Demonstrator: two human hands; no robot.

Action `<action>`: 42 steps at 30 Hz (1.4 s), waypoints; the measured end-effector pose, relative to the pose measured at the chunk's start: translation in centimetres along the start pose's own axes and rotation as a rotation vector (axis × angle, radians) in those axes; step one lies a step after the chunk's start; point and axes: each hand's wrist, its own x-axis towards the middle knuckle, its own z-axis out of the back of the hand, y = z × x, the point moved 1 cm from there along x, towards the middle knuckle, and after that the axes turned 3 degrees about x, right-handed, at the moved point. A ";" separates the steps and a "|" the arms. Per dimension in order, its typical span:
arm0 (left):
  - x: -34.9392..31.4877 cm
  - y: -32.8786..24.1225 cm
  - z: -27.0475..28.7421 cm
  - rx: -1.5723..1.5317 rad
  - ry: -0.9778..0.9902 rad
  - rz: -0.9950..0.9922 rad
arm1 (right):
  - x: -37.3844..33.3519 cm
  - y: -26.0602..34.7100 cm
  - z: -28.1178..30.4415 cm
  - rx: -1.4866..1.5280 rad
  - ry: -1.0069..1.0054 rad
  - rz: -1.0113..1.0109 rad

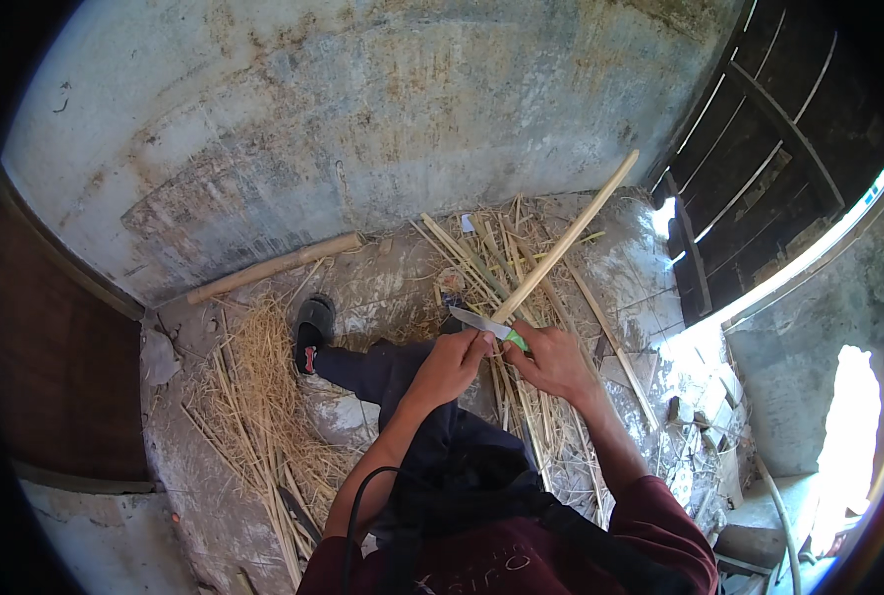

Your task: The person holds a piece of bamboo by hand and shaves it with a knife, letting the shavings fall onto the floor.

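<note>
In my right hand [553,363] is a knife [476,320] with a green handle, my fingers closed round it. Its pale blade points left, across the lower end of a long split bamboo strip [571,241]. From the blade the strip slants up and away to the right. My left hand [452,365] is closed, its thumb and fingertips pinched at the strip's near end, just beneath the blade. The hands partly cover that end. Beyond them, on the floor, lies a loose pile of bamboo strips [473,254].
Fine shavings [263,372] and thin strips cover the floor at left, near my dark shoe [314,323]. A bamboo pole [273,268] lies along the stained wall [362,119]. Rubble [714,402] sits at right, below a dark slatted panel [759,149].
</note>
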 end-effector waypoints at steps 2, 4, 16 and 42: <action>0.1 -0.2 -0.1 0.021 -0.019 -0.007 | 0.2 -0.2 0.9 -0.006 0.009 0.013; 0.1 -0.4 -0.2 0.046 -0.002 -0.002 | 0.3 -0.7 1.4 -0.002 0.085 0.050; 0.2 -1.1 -0.2 0.058 -0.039 -0.006 | -1.1 1.7 -1.9 -0.135 -0.168 -0.124; 1.4 1.5 0.2 -0.030 0.010 0.074 | 0.5 1.2 -4.9 0.102 -0.323 -0.202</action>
